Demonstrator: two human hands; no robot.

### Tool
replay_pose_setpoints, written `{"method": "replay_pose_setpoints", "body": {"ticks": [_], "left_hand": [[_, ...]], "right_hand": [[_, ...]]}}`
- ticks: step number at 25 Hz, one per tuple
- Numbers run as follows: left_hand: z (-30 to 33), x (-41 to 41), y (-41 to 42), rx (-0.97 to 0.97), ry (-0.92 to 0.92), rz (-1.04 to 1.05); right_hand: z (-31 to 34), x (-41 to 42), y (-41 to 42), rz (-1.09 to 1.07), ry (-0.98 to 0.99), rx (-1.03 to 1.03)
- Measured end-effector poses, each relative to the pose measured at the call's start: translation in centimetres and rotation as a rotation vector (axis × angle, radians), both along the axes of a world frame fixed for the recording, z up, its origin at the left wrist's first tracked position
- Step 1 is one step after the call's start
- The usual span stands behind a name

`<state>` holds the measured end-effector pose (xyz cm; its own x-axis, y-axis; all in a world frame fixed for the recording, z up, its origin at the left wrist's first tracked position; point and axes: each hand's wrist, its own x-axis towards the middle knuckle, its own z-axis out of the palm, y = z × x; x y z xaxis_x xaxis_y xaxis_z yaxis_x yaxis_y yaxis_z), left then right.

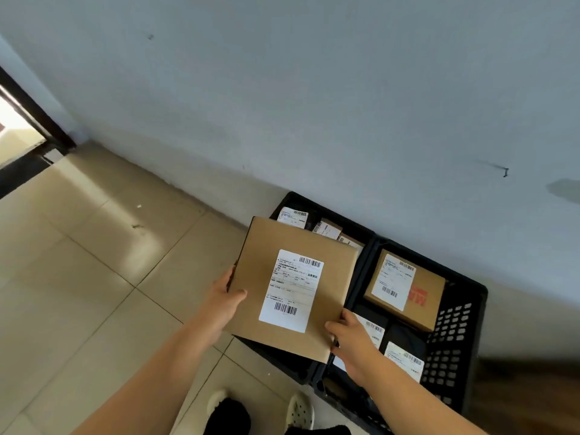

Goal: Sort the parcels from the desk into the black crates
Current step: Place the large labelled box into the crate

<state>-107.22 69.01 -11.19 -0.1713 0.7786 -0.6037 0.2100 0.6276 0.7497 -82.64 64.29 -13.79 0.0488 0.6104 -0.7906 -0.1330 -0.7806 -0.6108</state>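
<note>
A flat brown cardboard parcel (260,277) with a white shipping label hangs over the left black crate (290,197). My left hand (224,304) grips its left edge, thumb on top. My right hand (350,339) grips its near right corner. The left crate holds labelled parcels (293,216), mostly hidden under the held parcel. The right black crate (455,340) holds a brown box (405,288) with a white label and red print, plus dark labelled packets (403,359).
Both crates stand on the tiled floor (94,277) against a pale wall (314,105). A dark door frame (34,114) is at the far left. My shoes (299,411) are below the crates. A brown desk edge (533,400) shows at the lower right.
</note>
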Motion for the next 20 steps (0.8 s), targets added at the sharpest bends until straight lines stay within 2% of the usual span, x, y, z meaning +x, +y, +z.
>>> {"method": "replay_pose_setpoints", "body": {"ticks": [5,9,20], "left_hand": [[-5.5,-1.1,3.1,-0.155,0.001,-0.152],[-9.5,-2.5,5.7,-0.253,0.069,-0.299],[-15.2,-4.2,8.9,-0.35,0.225,-0.631]], "right_hand": [[-4.0,-1.9,-0.7,-0.073,-0.038,-0.147],[-6.6,-4.2,-0.5,-0.153,-0.078,-0.233],[-9.7,-7.9,1.5,-0.004,-0.35,-0.36]]}}
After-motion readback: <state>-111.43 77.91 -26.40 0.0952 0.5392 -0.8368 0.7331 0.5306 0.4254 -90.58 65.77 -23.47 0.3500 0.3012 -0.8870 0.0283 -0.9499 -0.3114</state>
